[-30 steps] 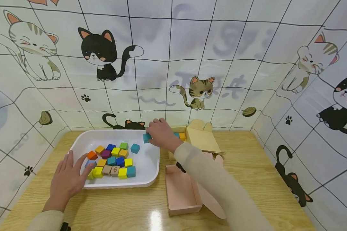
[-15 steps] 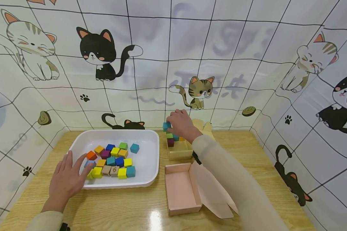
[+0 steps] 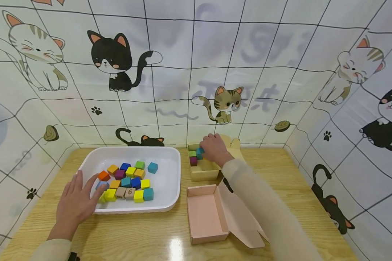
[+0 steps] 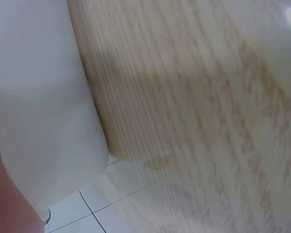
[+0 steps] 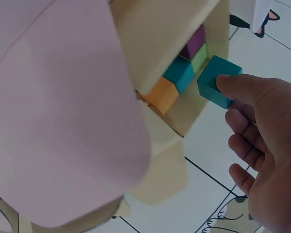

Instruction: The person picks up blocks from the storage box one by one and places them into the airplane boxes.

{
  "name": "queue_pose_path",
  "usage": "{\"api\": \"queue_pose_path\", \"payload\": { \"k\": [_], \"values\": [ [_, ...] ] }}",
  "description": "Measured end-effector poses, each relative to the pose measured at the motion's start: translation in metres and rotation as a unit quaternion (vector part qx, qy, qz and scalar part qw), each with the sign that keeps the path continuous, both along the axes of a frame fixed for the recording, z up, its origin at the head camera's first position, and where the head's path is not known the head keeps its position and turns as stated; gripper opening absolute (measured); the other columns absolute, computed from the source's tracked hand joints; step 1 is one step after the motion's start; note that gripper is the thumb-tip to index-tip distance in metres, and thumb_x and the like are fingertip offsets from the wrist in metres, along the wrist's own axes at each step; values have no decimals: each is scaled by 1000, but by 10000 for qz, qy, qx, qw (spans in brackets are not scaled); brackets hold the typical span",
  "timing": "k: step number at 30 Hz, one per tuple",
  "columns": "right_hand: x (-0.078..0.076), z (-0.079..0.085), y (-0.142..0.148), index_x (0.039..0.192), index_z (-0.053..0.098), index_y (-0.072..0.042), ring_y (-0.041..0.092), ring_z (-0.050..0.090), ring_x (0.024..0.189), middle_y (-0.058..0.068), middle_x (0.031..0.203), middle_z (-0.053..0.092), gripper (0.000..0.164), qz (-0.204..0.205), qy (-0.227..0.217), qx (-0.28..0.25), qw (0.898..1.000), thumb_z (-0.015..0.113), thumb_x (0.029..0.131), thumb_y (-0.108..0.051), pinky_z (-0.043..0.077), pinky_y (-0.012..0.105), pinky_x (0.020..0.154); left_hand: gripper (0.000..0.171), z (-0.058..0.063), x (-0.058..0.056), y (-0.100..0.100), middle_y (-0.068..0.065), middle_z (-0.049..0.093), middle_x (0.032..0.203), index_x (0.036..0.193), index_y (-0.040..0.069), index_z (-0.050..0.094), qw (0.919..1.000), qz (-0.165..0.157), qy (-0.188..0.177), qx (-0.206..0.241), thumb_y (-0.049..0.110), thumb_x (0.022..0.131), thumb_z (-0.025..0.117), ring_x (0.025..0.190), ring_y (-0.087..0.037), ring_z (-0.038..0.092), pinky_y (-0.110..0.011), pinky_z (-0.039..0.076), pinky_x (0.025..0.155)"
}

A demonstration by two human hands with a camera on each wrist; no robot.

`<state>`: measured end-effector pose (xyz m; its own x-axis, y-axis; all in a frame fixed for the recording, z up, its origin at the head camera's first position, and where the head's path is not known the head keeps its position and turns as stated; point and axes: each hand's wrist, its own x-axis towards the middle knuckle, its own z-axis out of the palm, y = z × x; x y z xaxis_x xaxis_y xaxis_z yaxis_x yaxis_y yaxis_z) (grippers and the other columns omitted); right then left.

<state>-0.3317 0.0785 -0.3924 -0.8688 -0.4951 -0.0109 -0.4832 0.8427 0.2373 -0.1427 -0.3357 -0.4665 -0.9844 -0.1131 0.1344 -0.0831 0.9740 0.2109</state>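
Note:
My right hand [image 3: 213,149] pinches a teal cube [image 5: 218,80] between thumb and fingers, at the far side of the small yellow cardboard box [image 3: 204,177]. Inside that box, the right wrist view shows an orange cube [image 5: 160,94], another teal cube [image 5: 179,74], a green cube [image 5: 199,58] and a purple cube [image 5: 193,42]. The fingers partly cover the box in the head view. At the left, my left hand [image 3: 76,201] rests with spread fingers at the near left rim of the white tray [image 3: 164,185]. Several coloured cubes lie in the tray, including a wooden cube [image 3: 129,193] marked 6.
A pink cardboard box [image 3: 206,217] stands open in front of the yellow one, its lid [image 3: 240,214] spread to the right under my right forearm. A cat-patterned cloth [image 3: 176,90] rises behind the wooden table [image 3: 143,232] and along its sides.
My right hand has carried the teal cube rightward from above the tray's right edge to the yellow box, first rising, then lowering. The left hand has stayed in place.

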Motion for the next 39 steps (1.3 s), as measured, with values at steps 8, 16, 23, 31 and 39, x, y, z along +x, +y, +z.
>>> {"api": "queue_pose_path", "payload": {
  "k": [8, 16, 23, 31, 39],
  "values": [
    [-2, -17, -3, 83, 63, -23, 19, 46, 86, -2, 91, 59, 10, -93, -150, 252, 9995, 62, 85, -33, 35, 38, 84, 70, 2, 0, 1, -30, 1, 149, 142, 11, 29, 10000, 32, -12, 54, 60, 92, 25, 137, -47, -5, -63, 2, 109],
    [-2, -31, -5, 80, 61, -23, 17, 44, 83, -4, 88, 59, 10, -172, -172, 435, 9988, 63, 85, -32, 33, 35, 79, 70, 2, 0, 0, -29, 0, 150, 142, 12, 29, 10000, 38, -16, 50, 60, 92, 25, 138, -46, -6, -64, 5, 109],
    [-5, -38, -6, 77, 61, -24, 17, 46, 85, -6, 88, 61, 15, -185, -200, 460, 9986, 66, 82, -37, 34, 36, 79, 68, 0, 0, -2, -29, 0, 150, 143, 13, 28, 10000, -6, -7, -9, 59, 92, 25, 138, -45, -6, -64, 6, 108],
    [-6, -42, -5, 77, 63, -26, 17, 48, 88, -8, 90, 63, 18, -209, -240, 352, 9989, 70, 77, -43, 36, 38, 84, 69, 2, 0, -1, -29, 0, 150, 143, 14, 27, 10000, -24, -29, -72, 60, 92, 24, 138, -45, -5, -64, 8, 108],
    [-6, -43, -9, 79, 66, -26, 18, 47, 88, -7, 93, 65, 13, -213, -166, 579, 9980, 66, 82, -38, 37, 39, 88, 70, 3, 0, -1, -30, 1, 150, 143, 12, 27, 10000, -14, -48, -35, 60, 92, 24, 138, -46, -5, -64, 6, 108]
  ]
}}
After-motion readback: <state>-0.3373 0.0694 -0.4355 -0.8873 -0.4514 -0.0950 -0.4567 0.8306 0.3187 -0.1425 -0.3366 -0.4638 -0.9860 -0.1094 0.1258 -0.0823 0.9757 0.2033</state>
